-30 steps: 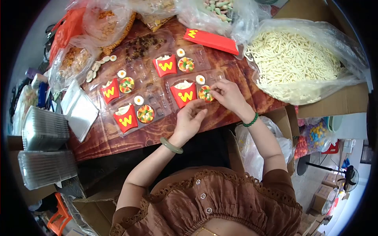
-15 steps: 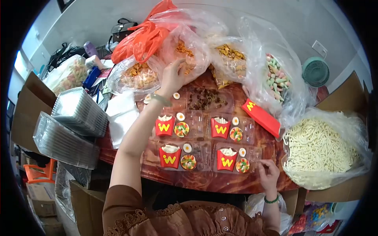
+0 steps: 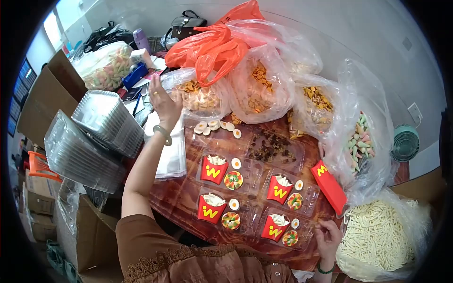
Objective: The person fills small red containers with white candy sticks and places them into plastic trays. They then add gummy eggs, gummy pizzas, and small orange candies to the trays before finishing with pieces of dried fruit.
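L hand (image 3: pixel 165 104) near white sheets (image 3: pixel 171 158) at table's (image 3: pixel 175 197) left edge, fingers spread, nothing held. R hand (image 3: pixel 328 237) beside clear tray (image 3: pixel 306 229) toward table's near-right corner, fingers curled; can't tell if gripping. Tray prob. light, bendy, slick; best held by rim.

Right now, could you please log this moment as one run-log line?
left hand: open, near snack bag | right hand: beside lower-right tray | four trays: each holds red carton, egg piece, pizza piece
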`<state>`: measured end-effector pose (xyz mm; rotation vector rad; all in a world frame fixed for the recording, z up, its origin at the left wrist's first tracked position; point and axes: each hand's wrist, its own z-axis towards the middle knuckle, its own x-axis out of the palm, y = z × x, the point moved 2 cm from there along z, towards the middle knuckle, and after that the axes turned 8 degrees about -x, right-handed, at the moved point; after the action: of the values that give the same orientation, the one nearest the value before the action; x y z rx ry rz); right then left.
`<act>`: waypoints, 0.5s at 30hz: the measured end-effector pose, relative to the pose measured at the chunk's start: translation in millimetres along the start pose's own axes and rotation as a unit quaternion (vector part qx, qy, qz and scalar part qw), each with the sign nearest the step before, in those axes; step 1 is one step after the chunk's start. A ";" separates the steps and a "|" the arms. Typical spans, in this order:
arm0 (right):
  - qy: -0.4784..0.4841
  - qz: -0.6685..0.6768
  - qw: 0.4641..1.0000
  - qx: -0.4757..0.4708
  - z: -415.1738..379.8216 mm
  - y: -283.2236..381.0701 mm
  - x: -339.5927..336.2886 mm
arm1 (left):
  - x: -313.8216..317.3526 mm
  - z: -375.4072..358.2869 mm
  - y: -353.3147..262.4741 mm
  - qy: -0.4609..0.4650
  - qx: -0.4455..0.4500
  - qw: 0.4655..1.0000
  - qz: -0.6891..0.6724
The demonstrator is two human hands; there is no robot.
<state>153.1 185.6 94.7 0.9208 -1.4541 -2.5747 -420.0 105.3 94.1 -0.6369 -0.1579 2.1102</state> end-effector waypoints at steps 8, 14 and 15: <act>0.343 0.069 0.911 -0.217 181.8 83.8 192.0 | 62.1 65.1 112.4 0.403 -0.426 0.785 -0.198; 0.240 -0.077 0.920 -0.300 259.6 106.9 343.3 | 65.9 172.5 1.6 0.331 -0.416 0.649 -0.545; 0.205 -0.097 0.934 -0.276 266.5 105.5 353.4 | 62.3 171.5 -10.6 0.319 -0.424 0.643 -0.552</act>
<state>-300.3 219.4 113.2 1.4270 -0.5146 -2.4766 -526.3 182.3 221.3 -1.3367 -0.9050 0.4313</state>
